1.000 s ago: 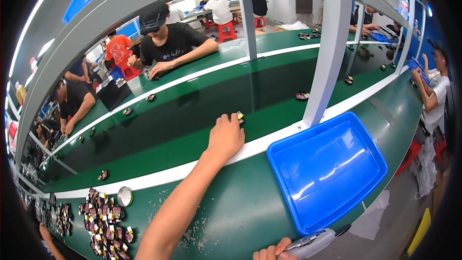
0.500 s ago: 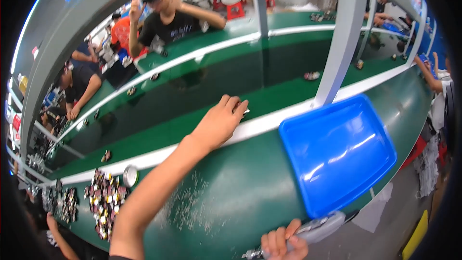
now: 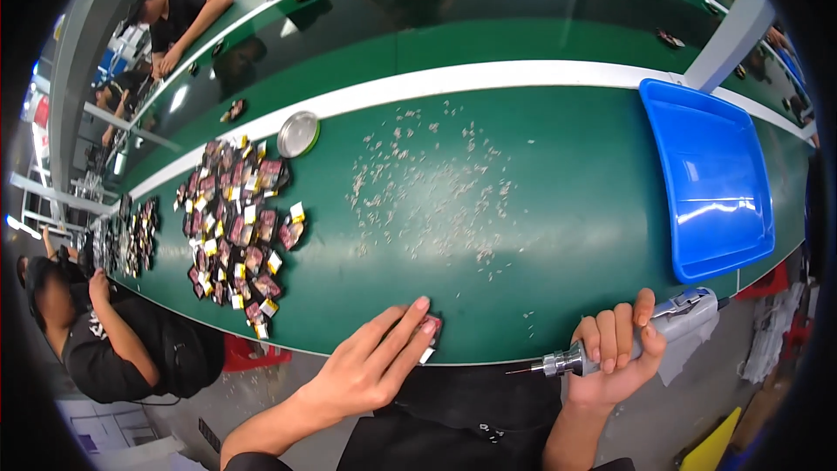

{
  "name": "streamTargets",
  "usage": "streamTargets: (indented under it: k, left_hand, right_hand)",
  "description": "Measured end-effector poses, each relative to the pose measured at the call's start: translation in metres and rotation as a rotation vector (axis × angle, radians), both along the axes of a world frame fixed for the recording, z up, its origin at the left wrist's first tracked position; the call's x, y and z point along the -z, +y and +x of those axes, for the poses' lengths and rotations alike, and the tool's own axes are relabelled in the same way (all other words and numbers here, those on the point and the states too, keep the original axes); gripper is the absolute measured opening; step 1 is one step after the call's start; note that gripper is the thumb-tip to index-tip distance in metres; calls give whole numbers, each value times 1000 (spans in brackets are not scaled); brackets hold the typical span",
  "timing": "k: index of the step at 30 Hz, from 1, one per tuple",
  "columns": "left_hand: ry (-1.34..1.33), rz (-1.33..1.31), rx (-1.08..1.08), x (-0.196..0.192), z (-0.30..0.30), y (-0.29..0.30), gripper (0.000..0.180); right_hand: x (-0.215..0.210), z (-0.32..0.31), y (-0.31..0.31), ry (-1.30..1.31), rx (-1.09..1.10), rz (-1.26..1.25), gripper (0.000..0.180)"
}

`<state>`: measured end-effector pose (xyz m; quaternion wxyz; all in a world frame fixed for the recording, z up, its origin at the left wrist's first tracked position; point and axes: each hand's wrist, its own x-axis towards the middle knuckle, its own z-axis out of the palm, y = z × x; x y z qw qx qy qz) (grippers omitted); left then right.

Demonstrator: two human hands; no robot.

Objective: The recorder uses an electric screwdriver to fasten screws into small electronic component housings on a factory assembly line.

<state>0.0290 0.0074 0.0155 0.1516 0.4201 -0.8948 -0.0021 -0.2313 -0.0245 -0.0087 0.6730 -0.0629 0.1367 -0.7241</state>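
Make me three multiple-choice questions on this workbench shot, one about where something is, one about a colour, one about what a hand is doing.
1. Where does the small round metal dish sit?
A. inside the blue tray
B. at the far end of the pile of small parts, near the white stripe
C. under the right hand

2. What colour is the tray?
A. red
B. yellow
C. blue

3. What is the right hand doing?
A. gripping an electric screwdriver
B. lying flat and empty
C. lifting the tray

Answers:
1 B, the dish lies just beyond the pile of small parts, beside the white stripe.
2 C, the tray is plain bright blue.
3 A, its fingers wrap the screwdriver, tip pointing left, while the left hand rests on a small part at the table edge.
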Motion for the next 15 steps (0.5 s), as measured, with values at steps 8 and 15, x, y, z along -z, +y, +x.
streamTargets:
  k: [8, 15]
  left_hand:
    - [203, 183, 9, -2, 3, -8, 39]
    - [40, -82, 121, 2, -5, -13, 24]
  right_hand:
    - [-8, 44, 30, 112, -207, -31, 9]
    - [2, 83, 56, 150, -389, 9, 8]
